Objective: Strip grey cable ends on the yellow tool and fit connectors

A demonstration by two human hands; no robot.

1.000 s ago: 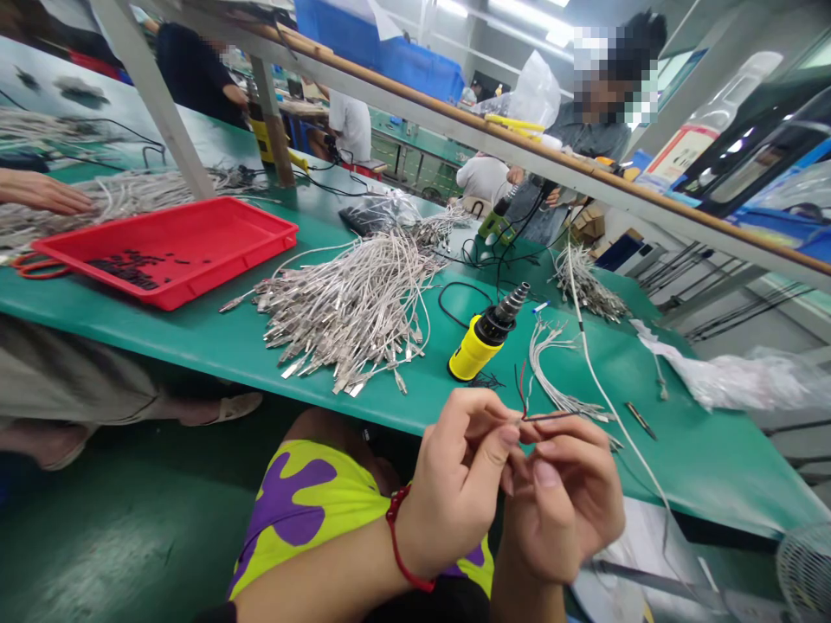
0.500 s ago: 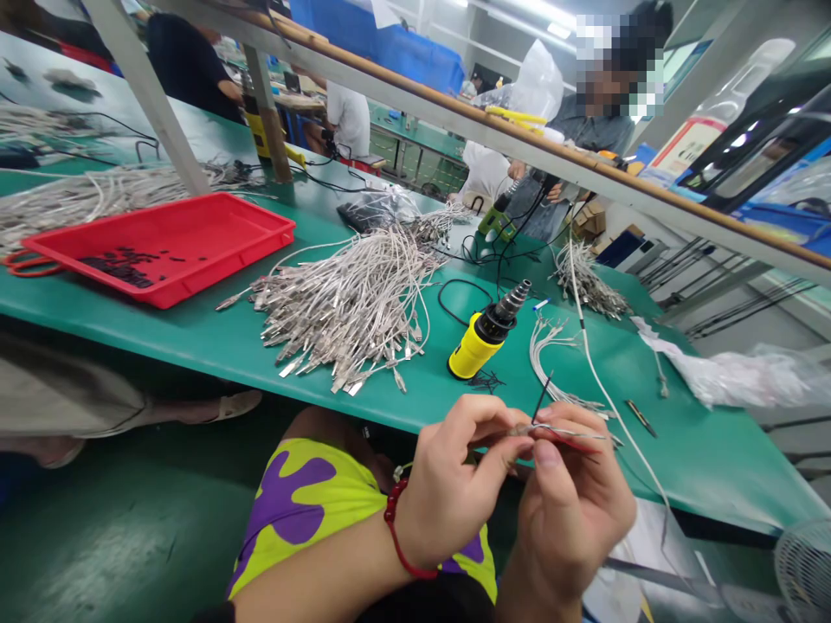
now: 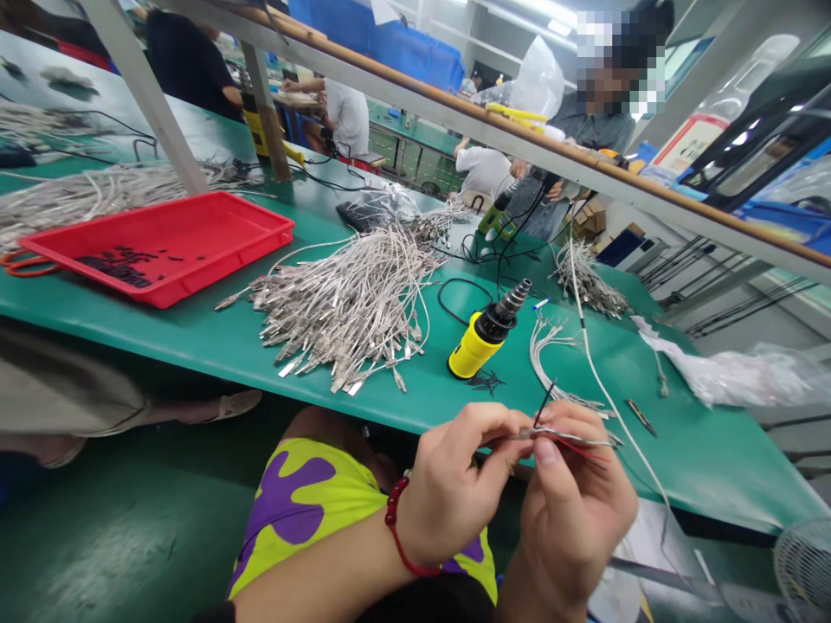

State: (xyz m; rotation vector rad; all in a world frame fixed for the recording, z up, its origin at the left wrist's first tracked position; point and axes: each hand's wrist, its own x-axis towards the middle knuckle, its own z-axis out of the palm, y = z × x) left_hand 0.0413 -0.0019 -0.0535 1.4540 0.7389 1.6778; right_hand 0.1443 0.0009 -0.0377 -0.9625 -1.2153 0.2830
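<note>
Near the table's front edge, my left hand (image 3: 464,480) pinches the stripped end of a cable (image 3: 527,431) between thumb and fingertips. My right hand (image 3: 577,502) grips the same cable just to the right, its thumb and fingers closed on the wires. Thin red wires (image 3: 581,448) and a bare twisted silvery strand run across the right fingers. A thin black piece (image 3: 544,403) sticks up between the two hands. Past the hands stands a yellow hot air gun (image 3: 477,346), nozzle up, with several short black tubes (image 3: 486,381) lying at its base.
A large heap of grey USB cables (image 3: 351,303) lies left of centre. Farther left is a red tray (image 3: 227,221) holding small black pieces. White cables (image 3: 545,355) and a pen-like tool (image 3: 641,418) lie to the right. A shelf beam (image 3: 454,99) crosses above; a person (image 3: 590,130) stands behind.
The black piece between my hands tilts slightly more to the right. The red wires show more clearly apart from the silvery strand. Both hands stay in nearly the same place.
</note>
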